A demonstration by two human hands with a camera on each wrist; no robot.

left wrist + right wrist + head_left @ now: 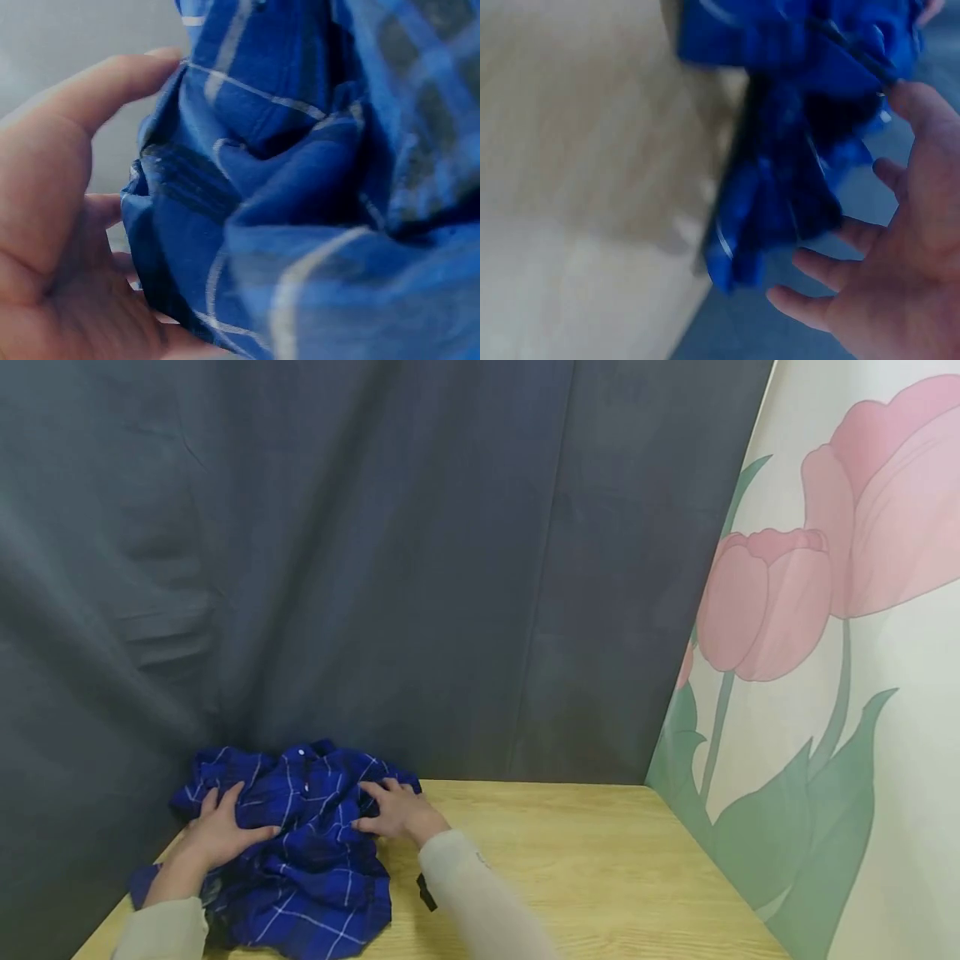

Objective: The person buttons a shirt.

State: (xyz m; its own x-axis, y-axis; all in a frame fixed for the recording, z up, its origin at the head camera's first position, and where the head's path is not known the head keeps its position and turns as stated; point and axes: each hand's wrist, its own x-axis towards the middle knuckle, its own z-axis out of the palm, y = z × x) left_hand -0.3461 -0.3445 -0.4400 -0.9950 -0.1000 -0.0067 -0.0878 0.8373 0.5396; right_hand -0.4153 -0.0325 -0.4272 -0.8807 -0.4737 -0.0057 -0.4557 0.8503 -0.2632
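A crumpled blue plaid shirt with white lines and small light buttons lies in a heap at the left end of the table. My left hand is on its left side, thumb and fingers spread apart. In the left wrist view the thumb meets a fold, while the other fingers are partly hidden behind the cloth. At the shirt's right edge is my right hand, its fingers spread. The right wrist view has the right thumb at the fabric and the fingertips beside a hanging fold.
The light wooden table extends to the right of the shirt. A dark grey curtain hangs along the back and left. On the right stands a wall with painted pink tulips. Below my right wrist shows a small black thing.
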